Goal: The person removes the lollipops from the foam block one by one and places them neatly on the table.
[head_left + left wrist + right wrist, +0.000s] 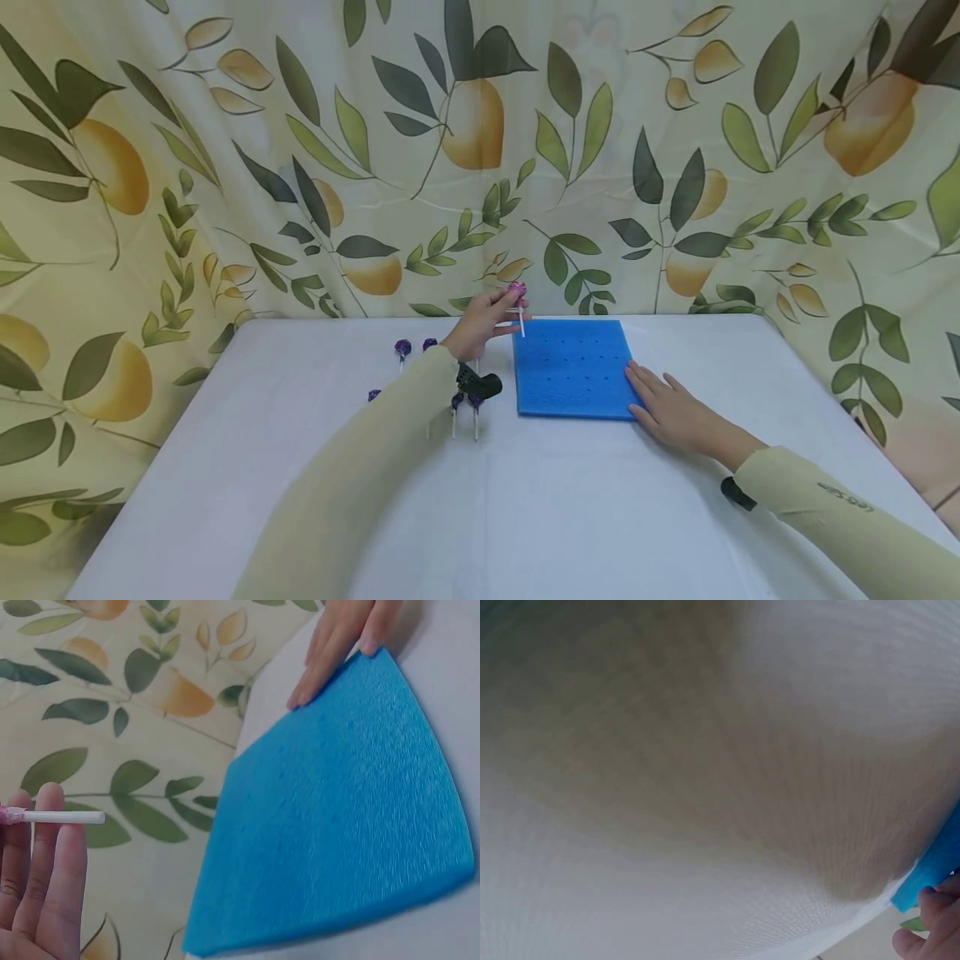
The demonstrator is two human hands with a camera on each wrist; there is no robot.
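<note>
A pink-wrapped lollipop (517, 287) is pinched in my left hand (480, 323), its white stick pointing down beside the far left corner of a blue foam board (573, 396). Rows of small holes run across the board. In the left wrist view the lollipop stick (64, 817) lies in front of the left fingers, and the wrapped head is mostly out of frame. My right hand (678, 414) rests at the board's right edge with its fingers extended. The right wrist view catches only part of the right hand (937, 922) beside the blue board (930, 870).
Purple-wrapped lollipops stand or lie left of the board, among them one at the back (402, 347) and one nearer (476, 402); my left forearm hides some. A white cloth covers the table (562, 517). Behind it hangs a fruit-patterned curtain (480, 208).
</note>
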